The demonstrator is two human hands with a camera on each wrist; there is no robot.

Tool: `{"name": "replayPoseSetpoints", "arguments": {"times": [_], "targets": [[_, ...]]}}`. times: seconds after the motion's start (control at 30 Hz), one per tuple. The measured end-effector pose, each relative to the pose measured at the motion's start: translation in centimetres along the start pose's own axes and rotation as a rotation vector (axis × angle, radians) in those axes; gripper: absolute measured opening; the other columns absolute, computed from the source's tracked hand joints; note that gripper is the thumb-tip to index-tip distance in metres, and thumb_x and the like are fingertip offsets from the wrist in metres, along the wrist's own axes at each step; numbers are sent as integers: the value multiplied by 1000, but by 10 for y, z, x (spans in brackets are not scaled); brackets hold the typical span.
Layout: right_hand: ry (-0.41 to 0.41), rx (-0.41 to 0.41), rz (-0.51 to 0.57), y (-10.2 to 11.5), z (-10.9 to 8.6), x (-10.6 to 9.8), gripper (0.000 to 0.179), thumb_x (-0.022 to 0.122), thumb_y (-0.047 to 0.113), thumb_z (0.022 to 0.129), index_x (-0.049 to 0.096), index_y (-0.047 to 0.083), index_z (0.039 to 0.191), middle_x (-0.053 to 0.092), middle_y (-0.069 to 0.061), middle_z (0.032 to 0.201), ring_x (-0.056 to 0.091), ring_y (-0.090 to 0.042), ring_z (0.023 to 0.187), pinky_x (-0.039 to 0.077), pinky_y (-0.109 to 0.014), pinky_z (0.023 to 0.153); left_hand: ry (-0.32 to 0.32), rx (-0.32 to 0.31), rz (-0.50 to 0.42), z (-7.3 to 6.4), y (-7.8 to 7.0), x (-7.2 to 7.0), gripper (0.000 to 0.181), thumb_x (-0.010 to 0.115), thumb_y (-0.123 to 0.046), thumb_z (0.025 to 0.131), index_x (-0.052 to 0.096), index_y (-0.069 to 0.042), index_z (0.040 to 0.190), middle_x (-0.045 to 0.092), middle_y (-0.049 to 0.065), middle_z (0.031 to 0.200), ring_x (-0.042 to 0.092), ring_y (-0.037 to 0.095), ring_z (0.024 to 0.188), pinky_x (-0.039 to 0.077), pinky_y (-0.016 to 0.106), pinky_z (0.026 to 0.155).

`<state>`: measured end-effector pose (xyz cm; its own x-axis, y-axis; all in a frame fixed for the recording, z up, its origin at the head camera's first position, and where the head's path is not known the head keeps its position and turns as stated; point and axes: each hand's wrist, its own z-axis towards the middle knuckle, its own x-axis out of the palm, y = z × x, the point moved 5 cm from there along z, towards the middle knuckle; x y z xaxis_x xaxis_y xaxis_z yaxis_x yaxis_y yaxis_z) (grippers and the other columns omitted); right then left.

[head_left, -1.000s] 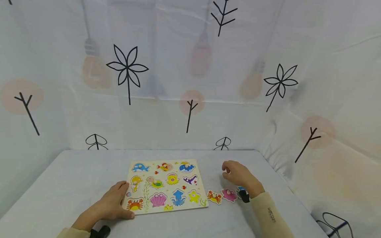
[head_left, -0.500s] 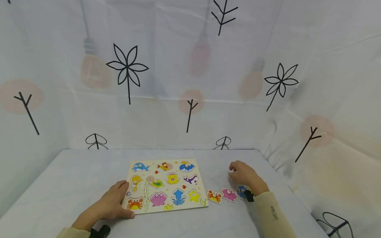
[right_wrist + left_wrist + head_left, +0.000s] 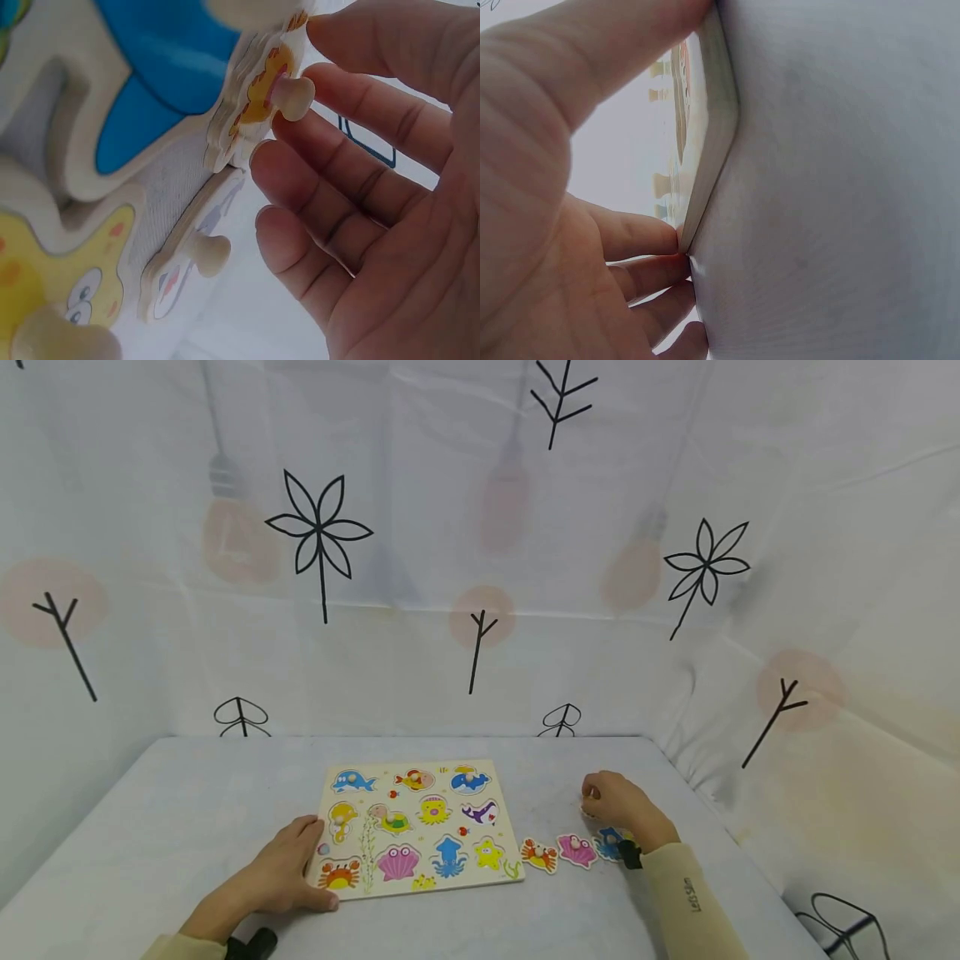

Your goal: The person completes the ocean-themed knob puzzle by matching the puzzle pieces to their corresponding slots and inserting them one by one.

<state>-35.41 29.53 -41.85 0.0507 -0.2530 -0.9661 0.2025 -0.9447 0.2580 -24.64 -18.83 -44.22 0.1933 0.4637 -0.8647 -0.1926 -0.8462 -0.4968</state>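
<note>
My left hand (image 3: 281, 868) rests against the near-left corner of a sea-animal puzzle board (image 3: 416, 838). Its thumb lies on the near edge and fairly straight fingers touch the left edge. My right hand (image 3: 622, 802) is right of the board, fingers loosely bent over the table. In the right wrist view, its index and middle fingertips are at the knob of a yellow-and-orange puzzle piece (image 3: 261, 91); the thumb tip stands apart, near the piece's edge. Whether they touch it is unclear. A crab piece (image 3: 540, 856), a pink shell piece (image 3: 577, 852) and a blue piece (image 3: 607, 843) lie in a row.
A yellow starfish piece (image 3: 34, 247) and a pale piece with purple markings (image 3: 176, 279) lie near the right hand. The white tablecloth (image 3: 450, 931) meets a patterned curtain (image 3: 420, 660) at the back and sides.
My right hand has moved rightward and then slightly down toward the table, its fingers drawing closer together. A bit of a piece now shows under its fingertips. My left hand and the board stay put.
</note>
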Motion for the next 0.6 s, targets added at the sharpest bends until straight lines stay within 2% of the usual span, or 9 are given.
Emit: {"name": "replayPoseSetpoints", "arguments": {"times": [0.27,0.6], "targets": [[20,5,6,-3,-1,-1,7,64,9,79,63,13,85,54,-1,79,49,-19,74,46,-37,64,-2,2,-2,0,0,0,123,87,-56,52,34,12,139,30,31,143,31,48,129,27,64,105],[33,8,23,-5,-3,-2,7,63,5,82,63,11,86,54,-2,80,49,-20,75,47,-39,65,-5,3,-5,-1,-1,-1,123,88,-56,52,33,13,139,31,31,143,31,48,129,26,64,106]]}}
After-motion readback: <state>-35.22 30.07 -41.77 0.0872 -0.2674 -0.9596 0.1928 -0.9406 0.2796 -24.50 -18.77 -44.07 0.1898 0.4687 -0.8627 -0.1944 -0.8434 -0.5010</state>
